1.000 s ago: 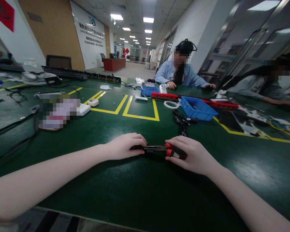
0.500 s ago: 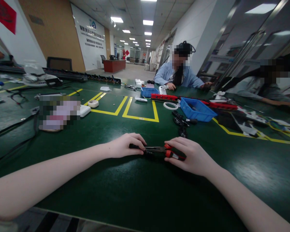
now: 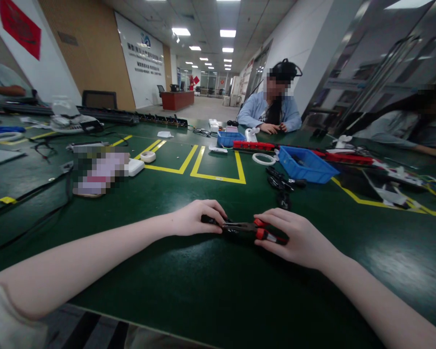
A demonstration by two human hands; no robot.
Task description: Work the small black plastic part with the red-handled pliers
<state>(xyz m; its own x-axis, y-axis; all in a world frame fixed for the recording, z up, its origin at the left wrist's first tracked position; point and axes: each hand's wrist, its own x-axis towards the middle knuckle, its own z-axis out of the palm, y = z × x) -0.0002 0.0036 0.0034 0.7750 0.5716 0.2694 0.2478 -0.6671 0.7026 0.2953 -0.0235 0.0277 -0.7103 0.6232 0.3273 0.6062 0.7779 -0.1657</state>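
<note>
Pliers (image 3: pixel 247 226) (red-handled) point at the left hand (image 3: pixel 199 218), long axis crosswise.

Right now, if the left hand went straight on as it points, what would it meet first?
Probably the needle-nose pliers in the right hand; depth at their tips is unclear.

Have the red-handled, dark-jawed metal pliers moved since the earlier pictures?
No, not visibly: in the bare right hand, the pliers sit below the near right corner of the middle yellow U-shaped tape marking, as before; the view itself shifted.
</note>
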